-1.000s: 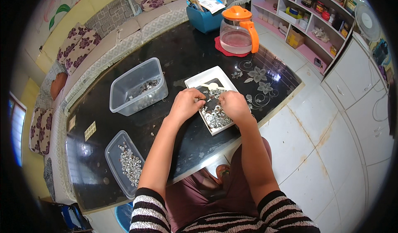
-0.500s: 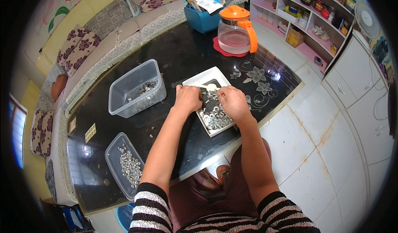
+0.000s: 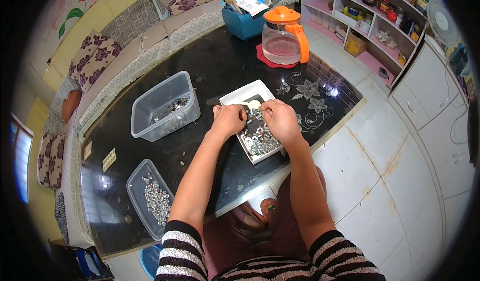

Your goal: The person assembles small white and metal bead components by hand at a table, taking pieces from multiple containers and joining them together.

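A white rectangular tray (image 3: 234, 97) lies on the black glass table (image 3: 225, 61) and holds a heap of small metal washers (image 3: 260, 140). My left hand (image 3: 228, 119) and my right hand (image 3: 279, 119) hover over the tray's middle, fingers curled and meeting above the heap. Each hand seems to pinch a small metal piece, but the pieces are too small to make out. A pale spoon-like thing (image 3: 251, 104) lies in the tray just beyond my fingers.
A clear plastic tub (image 3: 165, 106) with a few metal parts stands left of the tray. A flat clear container (image 3: 150, 198) of small silver parts sits near the table's front left. An orange-lidded glass jug (image 3: 284, 36) and a blue box (image 3: 243, 21) stand at the back.
Both hands stay over the tray; the fingers have shifted slightly closer together above the washers. Nothing else has moved.
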Motion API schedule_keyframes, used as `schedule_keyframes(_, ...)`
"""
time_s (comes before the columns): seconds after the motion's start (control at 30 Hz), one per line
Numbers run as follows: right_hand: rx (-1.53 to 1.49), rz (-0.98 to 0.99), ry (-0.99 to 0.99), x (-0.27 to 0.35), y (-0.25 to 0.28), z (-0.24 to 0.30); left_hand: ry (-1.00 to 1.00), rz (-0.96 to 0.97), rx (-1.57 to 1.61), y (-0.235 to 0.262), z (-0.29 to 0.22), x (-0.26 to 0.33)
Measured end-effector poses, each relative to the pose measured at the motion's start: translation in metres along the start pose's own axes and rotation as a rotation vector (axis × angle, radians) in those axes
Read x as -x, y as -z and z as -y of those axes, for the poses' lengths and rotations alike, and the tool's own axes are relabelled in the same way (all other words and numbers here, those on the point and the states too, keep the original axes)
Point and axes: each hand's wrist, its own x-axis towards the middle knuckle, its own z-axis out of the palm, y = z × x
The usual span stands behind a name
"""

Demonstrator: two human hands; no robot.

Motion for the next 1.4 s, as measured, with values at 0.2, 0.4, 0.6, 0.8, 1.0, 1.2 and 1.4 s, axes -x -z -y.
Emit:
schedule_keyframes(0.2, -0.076, -0.026, -0.01, -0.002, -0.004, 0.006, -0.05, -0.19, 0.611, 0.002, 0.006, 0.012)
schedule_keyframes(0.4, -0.606, 0.156, -0.148, 0.002, -0.021, 0.025, 0.161, -0.316, 1.283, 0.012, 0.024, 0.067)
schedule_keyframes(0.6, -0.879, 0.512, -0.12, 0.03, -0.072, 0.051, 0.333, -0.547, 1.409, -0.002, 0.052, 0.14)
schedule_keyframes(0.8, -0.757, 0.642, -0.101, 0.055, -0.112, 0.067, 0.387, -0.723, 1.421, -0.019, 0.057, 0.173)
schedule_keyframes(1.0, -0.862, 0.621, -0.211, 0.055, -0.129, 0.068, 0.349, -0.85, 1.438, -0.027, 0.061, 0.175)
schedule_keyframes(1.2, -0.875, 0.572, -0.259, 0.057, -0.134, 0.071, 0.294, -0.906, 1.329, -0.032, 0.062, 0.175)
schedule_keyframes(1.4, -0.862, 0.582, -0.271, 0.059, -0.137, 0.07, 0.322, -0.902, 1.349, -0.028, 0.062, 0.176)
